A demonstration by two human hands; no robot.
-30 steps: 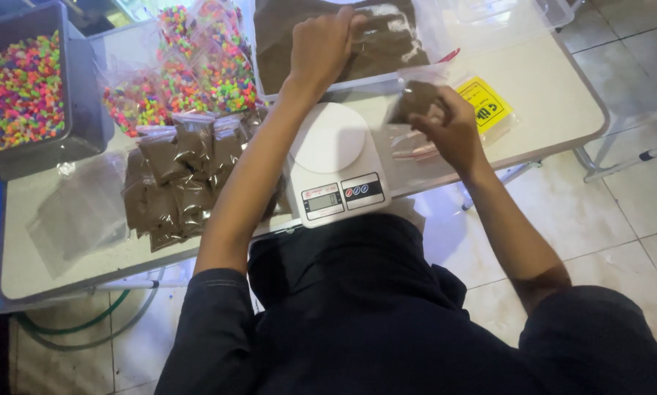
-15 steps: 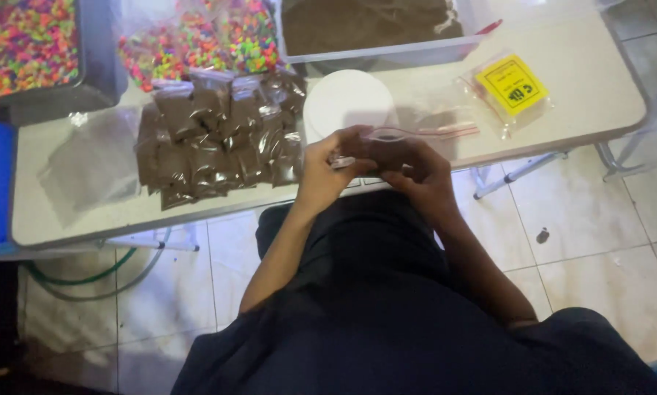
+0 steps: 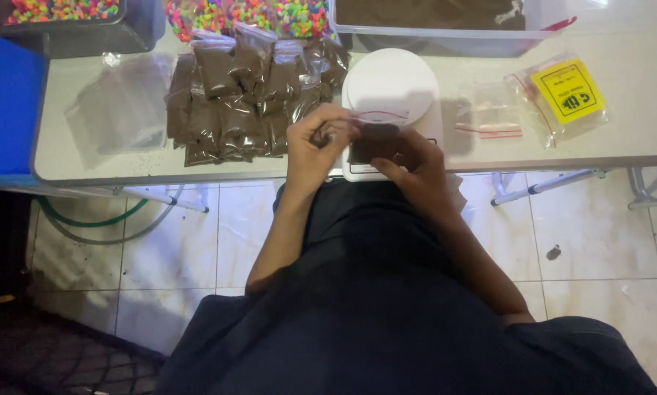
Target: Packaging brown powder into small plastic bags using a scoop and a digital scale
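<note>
Around our hands we see a heap of filled brown bags (image 3: 251,99) at ten o'clock, a white scale (image 3: 391,95) at twelve, and a few empty zip bags (image 3: 489,117) at two o'clock, with a pack with a yellow label (image 3: 562,93) beyond them. A flat pile of clear bags (image 3: 116,106) lies at the far ten o'clock end. Bins of bright coloured gravel (image 3: 255,14) and a tub of brown powder (image 3: 431,18) line the back edge at twelve.

Our left hand (image 3: 315,146) and right hand (image 3: 409,157) meet over the scale's near edge, hiding its display. Both pinch a small bag of brown powder (image 3: 376,139) along its red-striped top, fingertips pressed together on the seal.

The grey table (image 3: 628,139) stands on pale floor tiles (image 3: 584,241); a green hose (image 3: 87,219) lies at eight o'clock.
</note>
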